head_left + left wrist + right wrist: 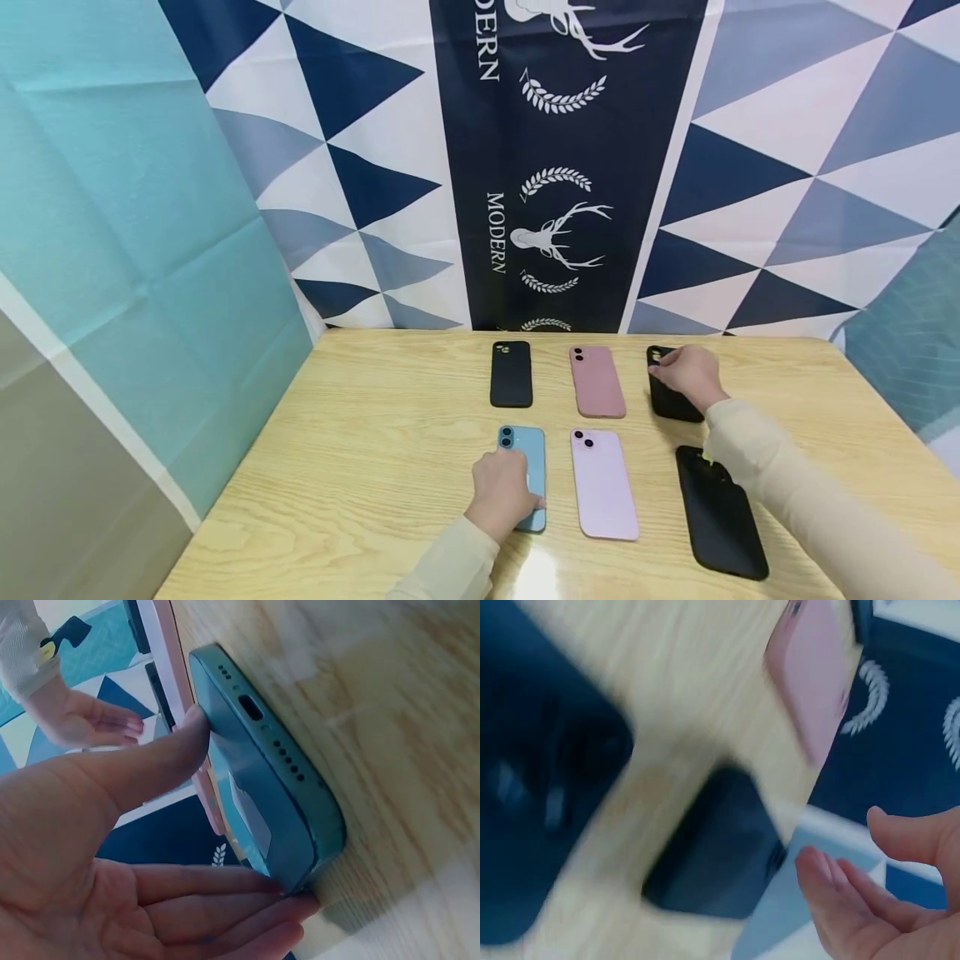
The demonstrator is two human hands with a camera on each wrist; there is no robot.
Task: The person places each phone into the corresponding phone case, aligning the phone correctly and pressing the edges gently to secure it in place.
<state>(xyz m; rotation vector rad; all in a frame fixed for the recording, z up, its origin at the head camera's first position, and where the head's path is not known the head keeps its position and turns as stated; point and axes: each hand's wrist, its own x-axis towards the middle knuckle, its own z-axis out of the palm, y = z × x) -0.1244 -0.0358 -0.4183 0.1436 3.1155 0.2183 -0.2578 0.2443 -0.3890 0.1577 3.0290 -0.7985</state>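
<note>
My left hand (501,492) grips a blue phone (534,467) by its long sides, thumb on one edge and fingers on the other. In the left wrist view the phone's port end (251,709) faces the camera. My right hand (690,372) hovers over the far black phone case (671,402). The right wrist view shows its thumb and fingers (832,889) apart, holding nothing, with that black case beside them. Right of the blue phone lies a pale pink phone (603,483).
Behind the phones lie a small black case (512,375) and a pink case (597,382). A large black phone or case (723,517) lies under my right forearm. A patterned cloth (375,167) hangs at the table's (360,467) far edge.
</note>
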